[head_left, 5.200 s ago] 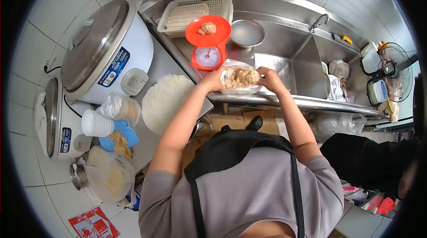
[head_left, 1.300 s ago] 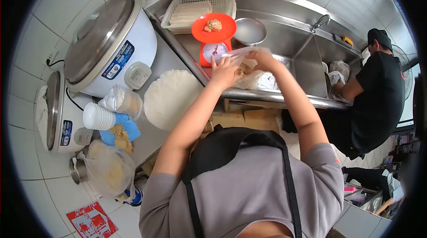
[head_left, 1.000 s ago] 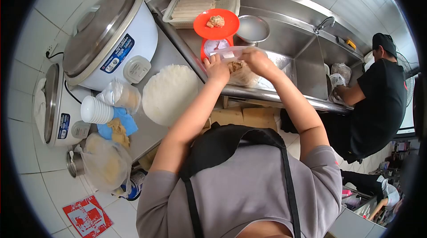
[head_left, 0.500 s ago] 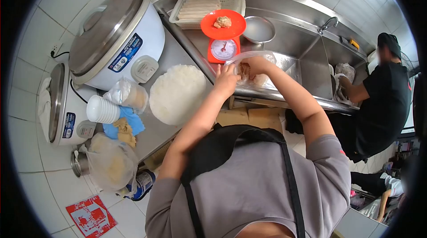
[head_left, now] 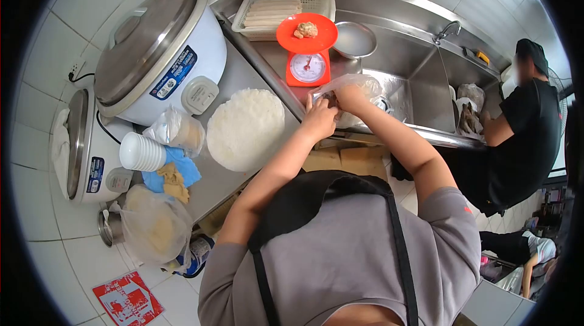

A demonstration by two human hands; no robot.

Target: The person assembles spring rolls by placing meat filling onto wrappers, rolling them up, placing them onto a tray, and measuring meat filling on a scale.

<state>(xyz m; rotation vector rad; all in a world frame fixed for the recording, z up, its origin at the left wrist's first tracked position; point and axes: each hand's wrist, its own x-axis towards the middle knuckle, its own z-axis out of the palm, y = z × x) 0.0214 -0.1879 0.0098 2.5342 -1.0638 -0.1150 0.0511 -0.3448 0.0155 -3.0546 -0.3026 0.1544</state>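
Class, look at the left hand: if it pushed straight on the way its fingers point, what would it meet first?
The plastic bag: the left hand seems to touch it. The red scale appears farther along, though depth is unclear.

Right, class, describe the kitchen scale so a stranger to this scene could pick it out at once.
Find the long steel sink. Towards its left end, between the pale basket and the clear plastic bag, stands the scale. Unlike those neighbours, it is bright orange-red, with a round white dial.
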